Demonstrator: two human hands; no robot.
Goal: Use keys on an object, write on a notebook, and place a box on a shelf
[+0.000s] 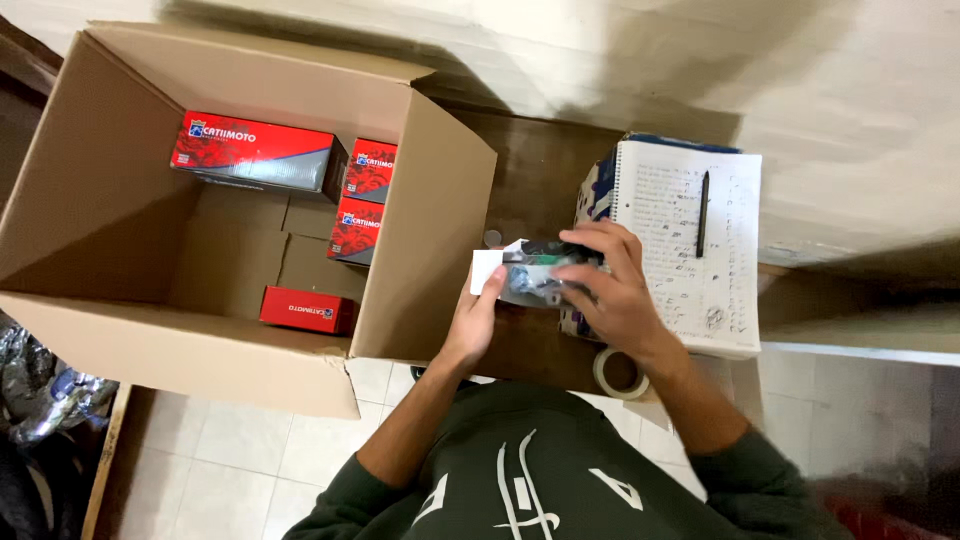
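Both hands [560, 300] gripping small package [530, 272]

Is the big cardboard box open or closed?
Open. The cardboard box has its flaps spread outward, and red boxes show inside it, with bare floor between them.

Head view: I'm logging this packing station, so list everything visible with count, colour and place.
cardboard box: 1, brown, open, left.
red cartons: 4, red with grey, inside the cardboard box.
spiral notebook: 1, white, handwritten, right.
pen: 1, black, on the notebook.
tape roll: 1, pale, near the right wrist.
small package: 1, grey-white, between both hands.
crumpled foil: silver, far left.
left hand: under the package.
right hand: on top of the package.
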